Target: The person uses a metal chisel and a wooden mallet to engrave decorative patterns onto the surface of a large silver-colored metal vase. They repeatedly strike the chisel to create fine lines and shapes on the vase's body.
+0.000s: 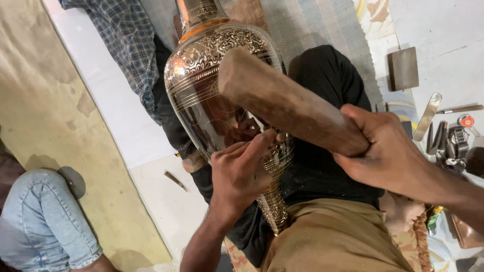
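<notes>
Metal tools (443,131): on floor, right of lap
Left hand (239,171): fingers pinched together against engraved vase (212,85)
Right hand (383,151): fingers clamped on wooden mallet (287,103)

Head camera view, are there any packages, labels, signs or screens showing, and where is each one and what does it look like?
No packages, labels, signs or screens can be made out.
Nearest candidate: a small round red-and-white thing among the metal tools at the right edge, too small to tell what it is.
The engraved metal vase carries ornament only, no label.
</notes>
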